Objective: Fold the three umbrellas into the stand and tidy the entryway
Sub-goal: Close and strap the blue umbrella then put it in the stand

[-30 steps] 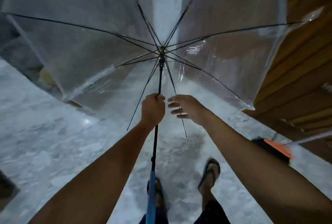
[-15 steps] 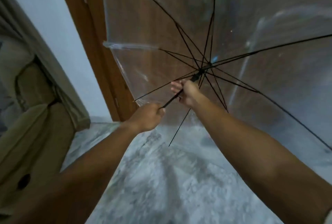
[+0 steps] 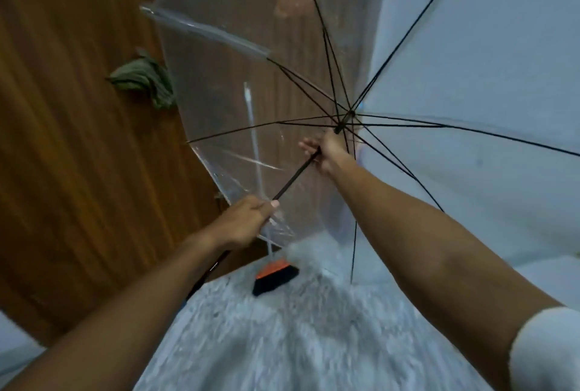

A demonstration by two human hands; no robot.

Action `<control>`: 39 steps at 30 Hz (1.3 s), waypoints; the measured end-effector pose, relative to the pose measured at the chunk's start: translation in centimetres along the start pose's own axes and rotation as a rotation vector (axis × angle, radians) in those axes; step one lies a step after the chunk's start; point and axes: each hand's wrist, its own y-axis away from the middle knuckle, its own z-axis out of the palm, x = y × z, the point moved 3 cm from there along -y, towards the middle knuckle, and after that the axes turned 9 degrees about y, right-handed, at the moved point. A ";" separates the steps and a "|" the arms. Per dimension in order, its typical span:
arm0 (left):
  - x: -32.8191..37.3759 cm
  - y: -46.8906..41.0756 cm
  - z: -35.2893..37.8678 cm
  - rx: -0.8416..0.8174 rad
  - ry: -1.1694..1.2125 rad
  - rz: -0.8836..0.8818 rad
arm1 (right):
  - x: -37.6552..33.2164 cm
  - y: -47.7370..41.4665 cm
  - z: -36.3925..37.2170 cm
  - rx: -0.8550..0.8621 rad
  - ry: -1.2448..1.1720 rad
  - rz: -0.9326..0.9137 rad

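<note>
Clear plastic umbrella [image 3: 238,55], black ribs [image 3: 470,131] spread; left hand [image 3: 244,221] clenches its thin shaft [image 3: 295,179], right hand [image 3: 326,155] grasps it farther along.

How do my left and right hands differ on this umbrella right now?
The left hand grips low on the black shaft; the right hand grips high, just below the rib hub. The left is nearer the camera, the right farther out. Both curl round the shaft.

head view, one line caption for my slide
Left hand and right hand grip the black shaft of an open clear plastic umbrella beside a brown wooden door.
</note>
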 end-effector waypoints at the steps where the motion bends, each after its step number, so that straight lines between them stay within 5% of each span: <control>1: 1.3 -0.7 0.9 -0.004 -0.007 0.024 | -0.9 0.3 -1.5 0.018 0.001 -0.016; 15: 10.5 -9.1 9.8 0.003 0.140 0.017 | -2.9 2.5 -9.4 -0.124 -0.307 0.106; 24: 11.5 -7.0 10.4 -0.241 0.445 -0.065 | -9.1 1.3 -10.2 -0.115 -0.278 -0.033; 28: 12.2 -7.4 9.3 -0.041 0.437 0.024 | -11.0 1.1 -9.4 -0.092 -0.304 -0.055; 32: 11.7 -8.6 7.9 -0.029 0.541 0.018 | -10.5 0.3 -7.6 -0.070 -0.318 -0.024; 39: 11.3 -11.3 7.6 -0.002 0.693 -0.072 | -6.9 2.0 -4.9 -0.341 -0.336 0.075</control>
